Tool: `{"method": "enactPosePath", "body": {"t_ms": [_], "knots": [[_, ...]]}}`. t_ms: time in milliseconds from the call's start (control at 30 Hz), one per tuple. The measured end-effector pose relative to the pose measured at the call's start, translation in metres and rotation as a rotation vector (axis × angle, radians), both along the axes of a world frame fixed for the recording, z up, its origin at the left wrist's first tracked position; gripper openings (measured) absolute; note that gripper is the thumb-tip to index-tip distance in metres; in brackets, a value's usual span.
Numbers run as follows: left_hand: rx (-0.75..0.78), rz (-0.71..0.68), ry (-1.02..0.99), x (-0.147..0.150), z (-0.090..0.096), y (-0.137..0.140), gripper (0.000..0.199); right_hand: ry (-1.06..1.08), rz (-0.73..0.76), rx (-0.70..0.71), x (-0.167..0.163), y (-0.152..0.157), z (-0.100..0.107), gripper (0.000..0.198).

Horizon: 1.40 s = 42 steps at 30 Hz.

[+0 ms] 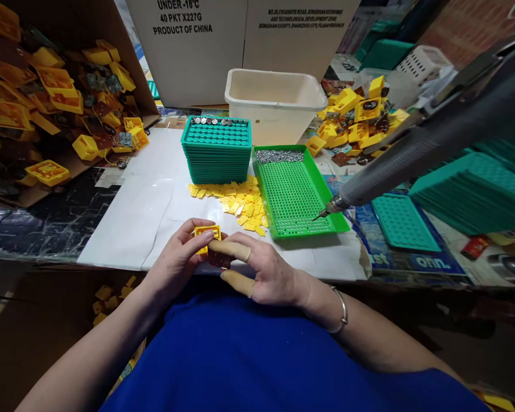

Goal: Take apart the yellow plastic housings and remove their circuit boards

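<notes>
My left hand [175,260] is closed around a small open yellow plastic casing [207,230], just above the near edge of the white work surface. A dark brown piece [218,259] projects from the casing's near side. My right hand [257,266], with tan finger cots on thumb and forefinger, pinches at this brown piece. The forefinger lies over its top and the thumb is below. Part of the casing is hidden behind my fingers. Beyond the hands lies a pile of flat yellow plastic pieces [244,206].
A green perforated tray [289,197] holds small metal screws at its far end. Stacked teal trays [217,157] and a cream bin [274,109] stand behind. An electric screwdriver [369,177] hangs at right. Yellow casings fill a carton [124,34] at left.
</notes>
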<state>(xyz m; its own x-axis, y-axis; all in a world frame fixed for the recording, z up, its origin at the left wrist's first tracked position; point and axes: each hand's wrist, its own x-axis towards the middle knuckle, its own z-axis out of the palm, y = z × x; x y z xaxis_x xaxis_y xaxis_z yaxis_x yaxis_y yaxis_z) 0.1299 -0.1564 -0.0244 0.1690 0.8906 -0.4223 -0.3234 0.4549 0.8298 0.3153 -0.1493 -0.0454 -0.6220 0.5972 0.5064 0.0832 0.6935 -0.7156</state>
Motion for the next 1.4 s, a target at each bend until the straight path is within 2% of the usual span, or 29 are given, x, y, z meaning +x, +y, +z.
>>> {"method": "enactPosePath", "body": {"t_ms": [100,267,433,500,567,633,767,900,1000,1100,1333,1400], "knots": [[-0.025,0.015,0.014,0.0,-0.003,0.003,0.033,-0.066,0.014,0.112,-0.001,-0.001,-0.002,0.026],[0.056,-0.019,0.046,0.0,-0.007,-0.001,0.034,-0.093,-0.003,0.169,0.002,-0.001,-0.006,0.03],[0.16,-0.075,0.087,-0.003,-0.013,-0.008,0.032,-0.103,-0.168,0.514,0.001,-0.001,-0.012,0.027],[0.19,-0.07,0.121,-0.003,-0.014,-0.009,0.031,-0.143,-0.259,0.57,-0.001,-0.001,-0.011,0.023],[0.214,-0.07,0.159,-0.001,-0.012,-0.009,0.031,-0.181,-0.32,0.553,-0.003,0.0,-0.007,0.017],[0.241,-0.075,0.182,0.0,-0.009,-0.009,0.03,-0.179,-0.311,0.53,-0.005,0.001,-0.005,0.015],[0.269,-0.077,0.176,0.002,-0.006,-0.009,0.026,-0.039,-0.267,0.499,-0.005,0.003,-0.005,0.012],[0.186,-0.095,0.014,0.002,-0.008,-0.009,0.024,-0.078,-0.276,0.566,-0.002,0.005,-0.001,0.014],[0.068,-0.115,-0.153,0.002,-0.009,-0.007,0.023,-0.117,-0.278,0.434,-0.002,0.006,0.004,0.02],[0.024,-0.123,-0.238,0.001,-0.009,-0.005,0.022,-0.133,-0.294,0.336,-0.002,0.008,0.005,0.024],[0.004,-0.131,-0.285,0.0,-0.01,-0.003,0.026,-0.22,-0.226,0.22,0.0,0.015,0.006,0.027],[0.017,-0.156,-0.28,0.0,-0.011,-0.003,0.027,-0.245,-0.246,0.194,-0.001,0.016,0.008,0.026]]}}
